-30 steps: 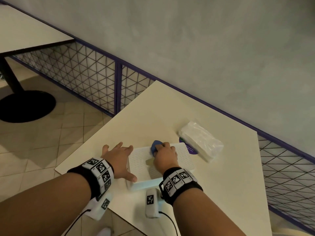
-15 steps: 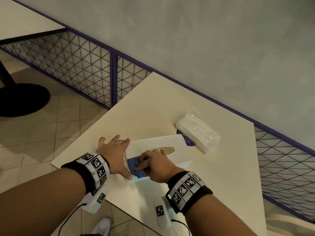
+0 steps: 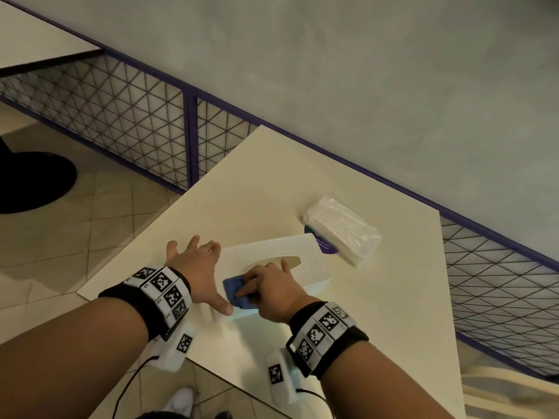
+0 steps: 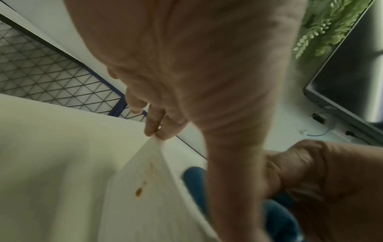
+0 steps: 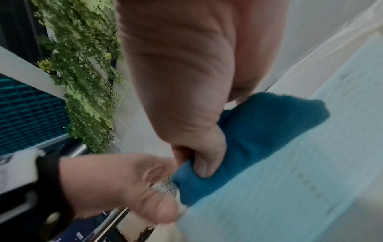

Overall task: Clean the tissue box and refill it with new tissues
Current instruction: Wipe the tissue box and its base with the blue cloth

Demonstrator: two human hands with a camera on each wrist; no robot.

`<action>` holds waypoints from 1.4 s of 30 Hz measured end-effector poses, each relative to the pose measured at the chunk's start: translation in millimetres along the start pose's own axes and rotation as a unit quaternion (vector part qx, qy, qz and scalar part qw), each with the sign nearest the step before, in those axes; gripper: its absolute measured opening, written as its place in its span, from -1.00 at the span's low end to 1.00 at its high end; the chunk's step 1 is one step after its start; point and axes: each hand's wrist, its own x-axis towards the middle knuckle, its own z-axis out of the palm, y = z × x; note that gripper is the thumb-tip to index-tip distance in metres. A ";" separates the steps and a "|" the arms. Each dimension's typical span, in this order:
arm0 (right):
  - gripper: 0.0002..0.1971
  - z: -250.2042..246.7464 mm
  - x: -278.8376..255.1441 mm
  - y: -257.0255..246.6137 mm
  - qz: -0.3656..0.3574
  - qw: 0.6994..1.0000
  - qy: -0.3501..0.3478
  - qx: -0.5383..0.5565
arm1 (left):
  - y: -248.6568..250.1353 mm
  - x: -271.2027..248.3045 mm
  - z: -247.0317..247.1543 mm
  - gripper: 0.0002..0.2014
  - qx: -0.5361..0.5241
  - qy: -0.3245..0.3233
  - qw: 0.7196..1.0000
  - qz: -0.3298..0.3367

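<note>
A white textured tissue box (image 3: 281, 252) with an oval slot lies on the cream table (image 3: 272, 182). My right hand (image 3: 266, 285) grips a folded blue cloth (image 3: 237, 293) and presses it on the box's near left corner. The cloth (image 5: 259, 131) is pinched under the thumb in the right wrist view. My left hand (image 3: 196, 267) lies flat with straight fingers against the box's left end. In the left wrist view that end (image 4: 149, 188) carries small brown stains. A wrapped pack of new tissues (image 3: 343, 229) lies behind the box to the right.
A purple-framed wire mesh fence (image 3: 121, 116) runs along the grey wall behind the table. Another table with a black round base (image 3: 33, 182) stands at the left. The near table edge (image 3: 230, 385) is close to my wrists. A purple round sticker (image 3: 325, 244) shows under the pack.
My right hand has drawn the blue cloth from the box's top far side down to its near left corner. The left hand has stayed at the box's left end.
</note>
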 end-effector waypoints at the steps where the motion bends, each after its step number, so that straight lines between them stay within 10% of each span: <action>1: -0.59 3.5 -0.7 -2.5 -0.002 1.000 0.007 -0.001 | 3.1 0.7 -1.0 0.36 0.013 0.003 1.000 -0.008; 12: -0.57 0.8 -48.9 106.3 0.205 0.965 0.143 0.074 | 9.9 2.6 -2.4 0.38 0.011 -0.009 0.999 -0.029; 22: -0.64 26.6 -25.8 16.8 0.038 0.993 0.096 0.064 | 15.2 4.8 -7.4 0.30 0.052 0.000 0.998 0.018; 30: -0.68 6.0 -51.8 110.7 0.230 0.952 0.165 0.120 | 19.3 2.0 -10.3 0.27 0.052 -0.014 0.998 0.043; 37: -0.61 21.9 -29.7 54.4 0.131 0.982 0.125 0.061 | 24.9 5.1 -15.2 0.25 0.061 -0.019 0.997 0.037; 42: -0.58 3.6 -30.9 97.8 0.194 0.967 0.124 0.112 | 25.2 5.6 -16.1 0.26 0.060 -0.012 0.997 0.042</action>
